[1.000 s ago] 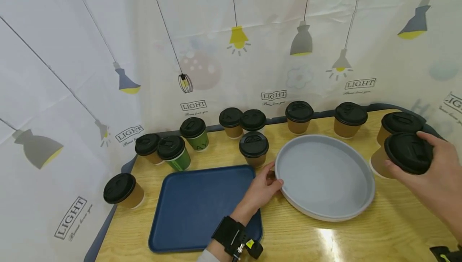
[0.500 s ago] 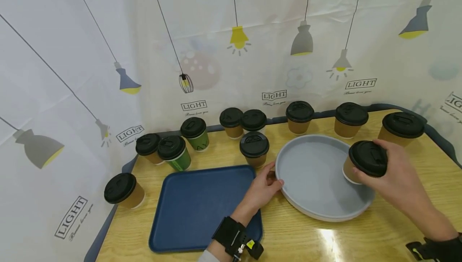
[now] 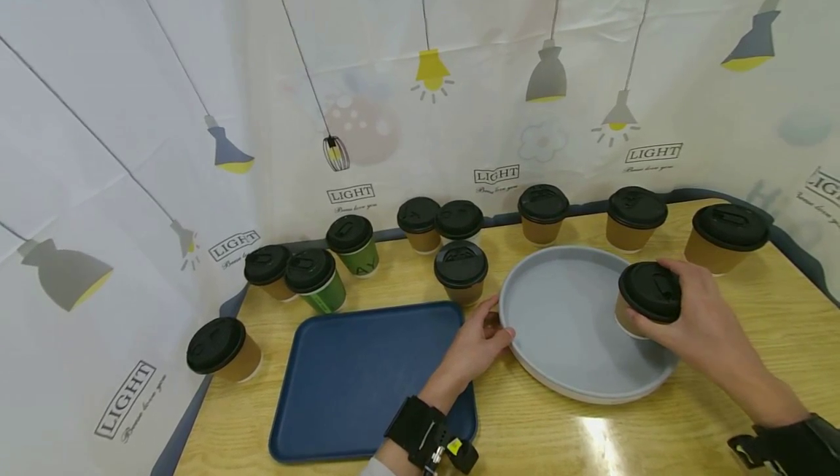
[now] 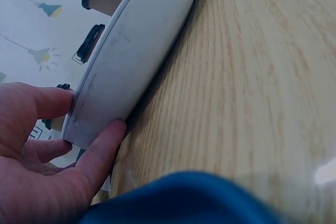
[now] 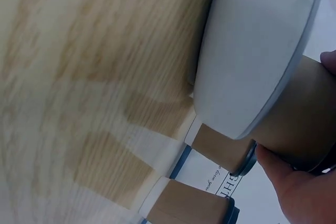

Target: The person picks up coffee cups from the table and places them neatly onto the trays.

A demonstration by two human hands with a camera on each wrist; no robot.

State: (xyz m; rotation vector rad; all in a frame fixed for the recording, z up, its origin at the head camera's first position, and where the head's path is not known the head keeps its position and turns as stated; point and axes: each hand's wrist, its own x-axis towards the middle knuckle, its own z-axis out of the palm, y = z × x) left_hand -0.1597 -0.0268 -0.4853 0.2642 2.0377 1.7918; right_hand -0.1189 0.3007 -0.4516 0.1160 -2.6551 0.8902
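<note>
A round grey tray [image 3: 558, 330] stands on the wooden table at right of centre. My left hand [image 3: 475, 339] pinches its left edge; in the left wrist view the thumb lies low on the pale outer wall [image 4: 131, 51] and the fingers are at the rim. My right hand [image 3: 705, 319] grips a brown paper coffee cup [image 3: 650, 294] with a black lid, its fingers and thumb round the sides. The cup is upright over the right part of the tray. In the right wrist view the tray's wall hides the cup's base.
A blue rectangular tray [image 3: 374, 381] lies left of the round one. Several lidded cups stand along the back, among them a green cup [image 3: 319, 279], a brown cup [image 3: 462, 272] and a wide one [image 3: 727, 237]. Another brown cup [image 3: 226, 348] is at far left. A printed curtain [image 3: 459, 97] hangs behind.
My right hand has carried the coffee cup leftward from beside the wide cup at far right to over the round tray. The left hand has stayed at the tray's edge.
</note>
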